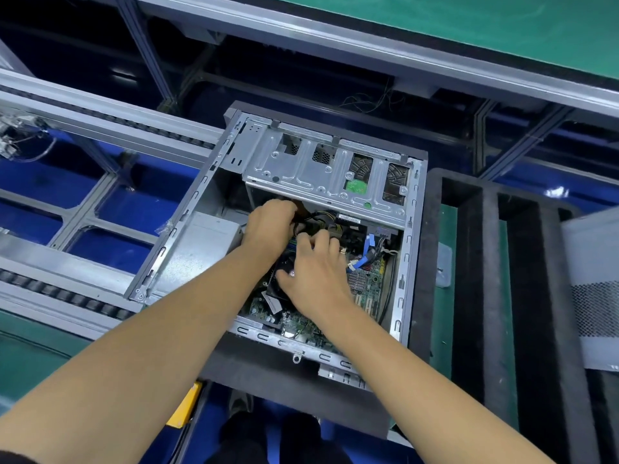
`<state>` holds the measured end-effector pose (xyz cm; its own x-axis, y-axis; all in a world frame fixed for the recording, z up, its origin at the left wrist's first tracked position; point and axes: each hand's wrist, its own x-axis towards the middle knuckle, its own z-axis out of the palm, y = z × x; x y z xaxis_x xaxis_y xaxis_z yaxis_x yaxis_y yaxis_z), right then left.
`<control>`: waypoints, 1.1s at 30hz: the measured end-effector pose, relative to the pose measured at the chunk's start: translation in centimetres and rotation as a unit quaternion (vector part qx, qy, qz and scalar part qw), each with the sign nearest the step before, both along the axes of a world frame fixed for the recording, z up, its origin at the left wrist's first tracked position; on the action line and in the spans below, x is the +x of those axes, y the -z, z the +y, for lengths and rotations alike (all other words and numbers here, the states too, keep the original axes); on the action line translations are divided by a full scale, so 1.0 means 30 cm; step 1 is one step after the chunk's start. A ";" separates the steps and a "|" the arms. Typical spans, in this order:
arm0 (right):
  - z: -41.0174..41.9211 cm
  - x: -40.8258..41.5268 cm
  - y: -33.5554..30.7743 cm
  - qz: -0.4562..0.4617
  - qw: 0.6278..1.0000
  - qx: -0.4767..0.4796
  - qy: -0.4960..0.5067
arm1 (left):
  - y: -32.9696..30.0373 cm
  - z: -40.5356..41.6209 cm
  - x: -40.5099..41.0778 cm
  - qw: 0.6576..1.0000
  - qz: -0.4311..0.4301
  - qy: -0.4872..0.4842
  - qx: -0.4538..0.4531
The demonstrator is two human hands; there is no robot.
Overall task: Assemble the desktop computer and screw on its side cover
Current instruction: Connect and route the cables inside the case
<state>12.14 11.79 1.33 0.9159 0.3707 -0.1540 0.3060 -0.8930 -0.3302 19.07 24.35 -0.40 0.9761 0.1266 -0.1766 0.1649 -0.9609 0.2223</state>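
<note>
Computer case (201,249) lies open, both hands (311,262) curled among cables (321,218) beneath drive cage (301,169)

left hand (268,226) fingertips buried among black and yellow cables (318,218) under drive cage (321,172); grip on them cannot tell. right hand (315,269) covers cpu fan (279,279) and middle of motherboard (365,286); what its curled fingers touch unseen. power supply (201,242) partly behind left forearm. side cover (596,289) cut off by right picture edge. both arms cut by bottom edge. labels on motherboard too small to read. device at left edge (13,139) blurred, cropped.
</note>
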 end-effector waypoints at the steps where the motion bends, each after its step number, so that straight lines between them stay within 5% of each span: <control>1: -0.001 0.001 0.004 -0.003 1.000 0.001 0.003 | 0.004 0.001 0.002 1.000 -0.006 0.007 0.009; 11: 0.002 -0.017 0.024 -0.022 0.999 0.026 0.039 | 0.010 -0.016 0.056 0.987 0.012 0.106 0.122; 33: -0.011 0.007 -0.007 -0.028 0.999 0.027 0.008 | 0.009 -0.043 0.106 0.954 -0.019 0.257 0.151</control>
